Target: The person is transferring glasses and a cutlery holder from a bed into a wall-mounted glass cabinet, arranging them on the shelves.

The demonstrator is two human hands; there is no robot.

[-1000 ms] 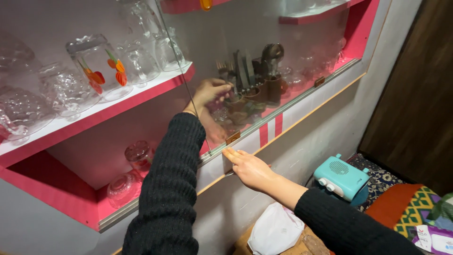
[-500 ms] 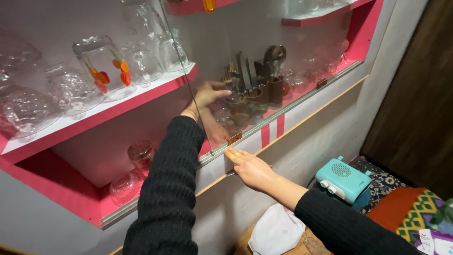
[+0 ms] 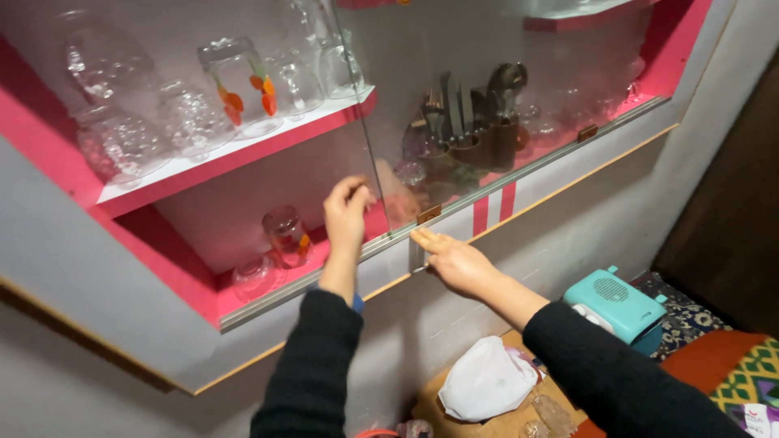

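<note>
The clear sliding glass pane (image 3: 503, 105) of the pink-edged wall cabinet stands upright in the grey bottom track (image 3: 324, 280). Its left edge runs just beside the fingertips of the left hand (image 3: 347, 212), which is raised at that edge. Its small brown handle tab (image 3: 428, 214) sits just above the right hand (image 3: 454, 259), which rests flat along the track below it.
</note>
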